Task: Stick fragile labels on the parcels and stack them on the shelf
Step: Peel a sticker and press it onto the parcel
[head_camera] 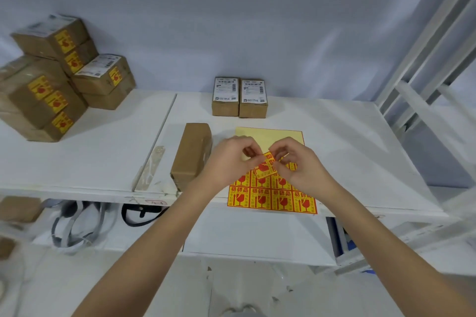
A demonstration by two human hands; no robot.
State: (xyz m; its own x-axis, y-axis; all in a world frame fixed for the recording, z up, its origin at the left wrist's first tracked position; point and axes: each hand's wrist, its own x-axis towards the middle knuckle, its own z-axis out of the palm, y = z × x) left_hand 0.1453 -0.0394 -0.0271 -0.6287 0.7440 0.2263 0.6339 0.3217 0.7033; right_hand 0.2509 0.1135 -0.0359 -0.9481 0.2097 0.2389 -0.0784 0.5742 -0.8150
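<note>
Hidden: your left hand (233,159) and right hand (296,162) cover the middle rows of the label sheet (273,198); the print on the shipping slips is too blurred to read.
Fingers: both thumbs and forefingers pinch one fragile label (264,168), held tilted just above the sheet; the other fingers are curled.
Sheet: lies near the front edge of the white worktop (347,141), its far part bare pale backing, its near rows red-on-yellow stickers.
Nearest parcel: a plain brown parcel (192,154) lies just left of your left hand, on the worktop; you see no sticker on its visible faces.
Waiting parcels: two small parcels (239,98) stand side by side beyond the sheet, touching, slips on top.
Labelled stack: stickered parcels (56,85) are piled at far left on the shelf (90,157), partly cut off by the frame.
Below: grey and black straps (77,226) hang under the shelf.
</note>
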